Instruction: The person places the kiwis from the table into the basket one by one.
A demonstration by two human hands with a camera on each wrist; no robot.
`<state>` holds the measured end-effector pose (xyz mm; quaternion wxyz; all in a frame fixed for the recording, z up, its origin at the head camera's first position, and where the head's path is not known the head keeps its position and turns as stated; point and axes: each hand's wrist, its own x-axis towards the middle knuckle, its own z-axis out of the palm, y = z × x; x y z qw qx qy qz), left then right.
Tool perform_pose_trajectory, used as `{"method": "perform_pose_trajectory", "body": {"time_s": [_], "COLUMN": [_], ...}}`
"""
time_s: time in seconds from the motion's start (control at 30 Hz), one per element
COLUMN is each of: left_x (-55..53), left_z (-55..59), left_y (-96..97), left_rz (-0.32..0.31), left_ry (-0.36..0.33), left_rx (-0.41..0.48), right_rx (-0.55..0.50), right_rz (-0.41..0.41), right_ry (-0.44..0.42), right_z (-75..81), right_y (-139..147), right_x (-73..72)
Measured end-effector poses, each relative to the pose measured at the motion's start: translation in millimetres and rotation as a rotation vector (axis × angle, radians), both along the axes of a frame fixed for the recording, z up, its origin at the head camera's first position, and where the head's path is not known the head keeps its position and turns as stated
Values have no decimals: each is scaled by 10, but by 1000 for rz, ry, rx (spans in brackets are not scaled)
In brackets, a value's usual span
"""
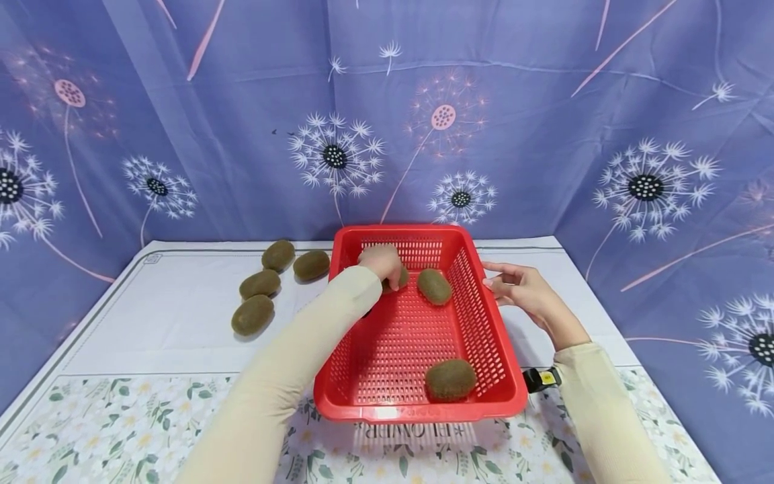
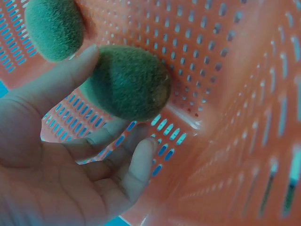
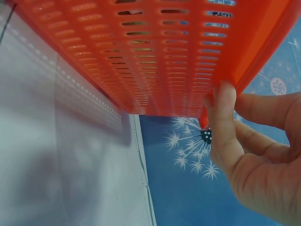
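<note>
Inside the red basket [image 1: 399, 356], toward its far-left corner: left hand [image 1: 381, 261] has its grip on one kiwifruit [image 1: 394, 279], thumb on one side, fingers bent round the other; left wrist view hides some fingertip contact behind the fruit, so can't judge pressure. On the red basket's right rim: right hand [image 1: 523, 292], grip pinching the lip between thumb and fingers, decent brace. Second kiwifruit [image 1: 435, 287] lies toward the red basket's far-right, third kiwifruit [image 1: 450, 380] at its near-right corner, four others [image 1: 260, 285] on the table [image 1: 151, 309] outside its left wall. My read: a set-down, though a pick-up would look similar. To do it well: get the fruit's belly onto the red basket's floor before easing the thumb off, long side down so it won't roll. No drop. Fuzzy skin should give enough friction, so light pressure ought to do; a hard pinch could bruise. Fingers tucked by the fruit could snag on the slotted mesh: pull out straight up, forearm clear of the red basket's left rim. Right hand only needs to steady; tugging the rim could skew everything and start loose fruit rolling.
</note>
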<state>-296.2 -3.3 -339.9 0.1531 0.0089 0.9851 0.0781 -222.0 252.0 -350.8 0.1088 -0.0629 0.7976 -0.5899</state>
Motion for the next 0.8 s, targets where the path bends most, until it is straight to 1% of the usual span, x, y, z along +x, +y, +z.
{"method": "perform_pose_trajectory", "body": {"time_s": [0.17, 0.3, 0.47, 0.57, 0.6, 0.7, 0.8], "left_x": [16, 39, 48, 41, 38, 23, 17], "left_z": [123, 233, 418, 548, 593, 720, 831], "left_y": [-27, -66, -160, -259, -300, -432, -582], "left_rz": [-5, -25, -78, -114, -116, -113, -92], "left_ry": [9, 21, 16, 38, 52, 87, 112], "left_rx": [30, 47, 85, 111, 119, 132, 147], "right_rx": [13, 15, 15, 13, 12, 13, 13], "right_rz": [-9, -16, -19, -13, -11, -1, 3], "right_ry": [-6, -14, -24, -27, -26, -15, -8], "right_z": [14, 22, 17, 11, 11, 10, 8], "right_y": [-5, -15, -23, -24, -22, -16, -15], "right_x": [1, -2, -8, -7, -6, -2, -1]}}
